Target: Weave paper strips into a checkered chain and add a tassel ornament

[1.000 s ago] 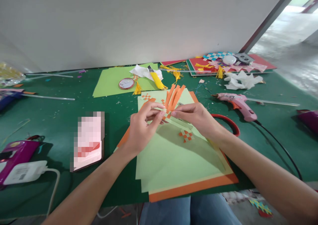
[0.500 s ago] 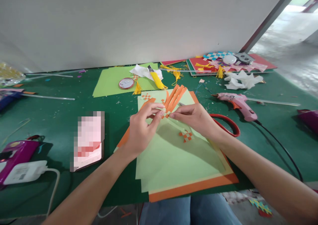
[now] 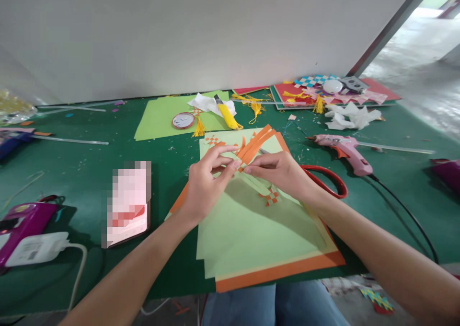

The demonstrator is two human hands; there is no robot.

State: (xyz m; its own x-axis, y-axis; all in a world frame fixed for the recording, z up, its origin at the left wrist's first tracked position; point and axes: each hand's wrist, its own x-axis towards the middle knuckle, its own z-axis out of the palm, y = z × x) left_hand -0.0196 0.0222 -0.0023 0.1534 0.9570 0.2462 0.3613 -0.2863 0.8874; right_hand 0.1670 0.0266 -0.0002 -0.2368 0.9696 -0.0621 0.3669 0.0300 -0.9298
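a: what could go wrong by the fingers?

b: the left hand [image 3: 206,184] and right hand [image 3: 287,170] pinch the small woven paper [image 3: 241,167] with their fingertips close in. a loose pinch might let the orange strips [image 3: 257,143] slip crooked. a hard tug could rip them.

a: and farther out?

b: the pale green strips [image 3: 259,184] poke to the near right, by a checkered piece [image 3: 272,197]. if they swing, they could push it. a bump from the right arm could slide the red-handled scissors [image 3: 344,187].

a: where's the woven paper?

b: between both hands' fingertips, over the pale green sheets [image 3: 251,239]. its orange strips point far and right. i can't tell if it touches the sheets.
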